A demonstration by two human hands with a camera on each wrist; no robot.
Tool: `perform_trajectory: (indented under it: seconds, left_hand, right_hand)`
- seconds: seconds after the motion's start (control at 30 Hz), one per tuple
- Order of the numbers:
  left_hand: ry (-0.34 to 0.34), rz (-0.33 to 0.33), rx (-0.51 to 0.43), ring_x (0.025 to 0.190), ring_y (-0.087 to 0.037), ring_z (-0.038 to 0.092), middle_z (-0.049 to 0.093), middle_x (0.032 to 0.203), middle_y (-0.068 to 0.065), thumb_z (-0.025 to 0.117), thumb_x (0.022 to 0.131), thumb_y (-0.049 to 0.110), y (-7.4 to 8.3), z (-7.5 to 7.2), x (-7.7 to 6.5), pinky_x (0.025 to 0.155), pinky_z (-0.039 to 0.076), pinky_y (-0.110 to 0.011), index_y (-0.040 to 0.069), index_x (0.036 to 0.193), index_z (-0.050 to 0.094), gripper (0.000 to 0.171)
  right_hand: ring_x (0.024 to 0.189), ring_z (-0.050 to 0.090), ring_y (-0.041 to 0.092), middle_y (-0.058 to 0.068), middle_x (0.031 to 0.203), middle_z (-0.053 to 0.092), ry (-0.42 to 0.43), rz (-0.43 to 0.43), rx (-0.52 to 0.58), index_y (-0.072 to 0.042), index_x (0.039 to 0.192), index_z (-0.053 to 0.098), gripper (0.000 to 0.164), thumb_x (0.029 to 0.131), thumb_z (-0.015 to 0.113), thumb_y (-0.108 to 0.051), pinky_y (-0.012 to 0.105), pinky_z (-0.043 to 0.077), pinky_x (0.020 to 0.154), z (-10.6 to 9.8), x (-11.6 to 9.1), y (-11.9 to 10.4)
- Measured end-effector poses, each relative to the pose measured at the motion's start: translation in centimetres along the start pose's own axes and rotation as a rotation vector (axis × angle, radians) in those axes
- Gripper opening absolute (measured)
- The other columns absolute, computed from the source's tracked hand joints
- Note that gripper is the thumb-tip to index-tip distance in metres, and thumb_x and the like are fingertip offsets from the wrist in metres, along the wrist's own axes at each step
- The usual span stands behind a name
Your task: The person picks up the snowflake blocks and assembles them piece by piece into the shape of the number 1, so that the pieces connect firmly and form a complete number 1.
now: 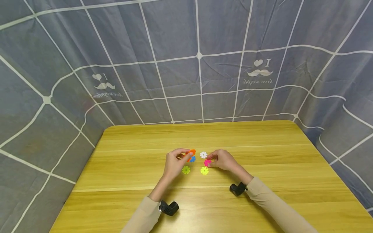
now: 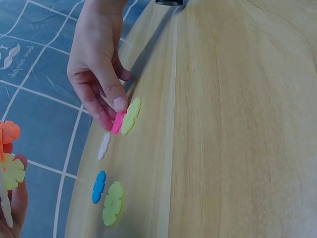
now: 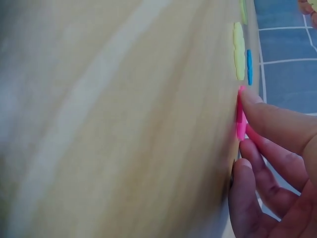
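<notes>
Pink disc (image 1: 207,162) pinched by right hand (image 1: 223,160), orange disc (image 1: 192,151) by left hand (image 1: 174,163), inside table's far edge (image 1: 204,124); likely pickup, needs lift

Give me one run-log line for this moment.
left grip: holds disc cluster, orange and yellow showing | right grip: pinches pink disc | table: white disc, blue disc, left yellow disc, right yellow disc

Head view: left hand (image 1: 174,163) partly covering an orange disc (image 1: 192,151), right hand (image 1: 223,160) a pink disc (image 1: 207,162); sleeves (image 1: 142,216) cropped below. Left wrist view: left hand cut by the left edge. Right wrist view: desk (image 3: 109,119) blurred — topmost yellow-green disc (image 3: 243,11) cropped above.
</notes>
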State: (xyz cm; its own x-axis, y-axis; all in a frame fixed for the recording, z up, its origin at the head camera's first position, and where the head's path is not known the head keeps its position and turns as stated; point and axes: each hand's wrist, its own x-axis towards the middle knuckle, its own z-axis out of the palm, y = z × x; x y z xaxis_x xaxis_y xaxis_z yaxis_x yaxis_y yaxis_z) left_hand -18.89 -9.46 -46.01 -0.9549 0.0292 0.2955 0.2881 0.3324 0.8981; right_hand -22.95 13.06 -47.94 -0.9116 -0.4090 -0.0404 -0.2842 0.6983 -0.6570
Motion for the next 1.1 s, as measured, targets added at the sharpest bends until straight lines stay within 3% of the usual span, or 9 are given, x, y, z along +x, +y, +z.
perform_trajectory:
  seconds: [0.27,0.4,0.67,1.1]
  left_hand:
    - [-0.010,0.026,-0.007,0.067,-0.007,0.058,0.074,0.094,-0.010,0.073,0.085,0.017,0.0,0.0,-0.2,0.055,0.049,-0.018,0.006,0.094,0.076,0.015]
    - [-0.012,0.028,-0.010,0.068,-0.007,0.060,0.074,0.095,-0.011,0.073,0.085,0.018,0.0,0.0,-0.3,0.056,0.050,-0.019,0.005,0.095,0.076,0.016]
    - [-0.018,-0.001,-0.028,0.070,-0.014,0.062,0.074,0.096,-0.009,0.074,0.085,0.018,-0.2,0.1,-0.4,0.057,0.051,-0.019,0.007,0.095,0.076,0.016]
    - [-0.036,-0.018,-0.058,0.064,-0.005,0.062,0.074,0.094,-0.010,0.074,0.085,0.017,-0.5,0.5,-0.6,0.055,0.051,-0.020,0.007,0.093,0.076,0.013]
  right_hand:
    - [0.066,0.050,0.009,-0.002,0.078,0.066,-0.013,0.024,-0.003,-0.010,0.093,0.074,0.024,0.072,0.084,-0.016,0.023,0.040,0.061,-0.2,0.0,-0.3]
    - [0.070,0.056,0.009,0.001,0.080,0.068,-0.008,0.034,0.073,-0.006,0.091,0.071,0.020,0.075,0.082,-0.011,0.021,0.045,0.064,-0.2,0.0,-0.1]
    - [0.060,0.057,0.009,0.009,0.077,0.066,-0.004,0.057,0.205,0.005,0.099,0.069,0.015,0.085,0.067,0.001,0.021,0.051,0.054,-0.1,-0.1,0.5]
    - [0.062,0.063,0.017,0.007,0.075,0.069,0.082,0.134,0.318,0.000,0.096,0.071,0.013,0.087,0.067,-0.009,0.029,0.055,0.056,-1.1,-0.4,-1.7]
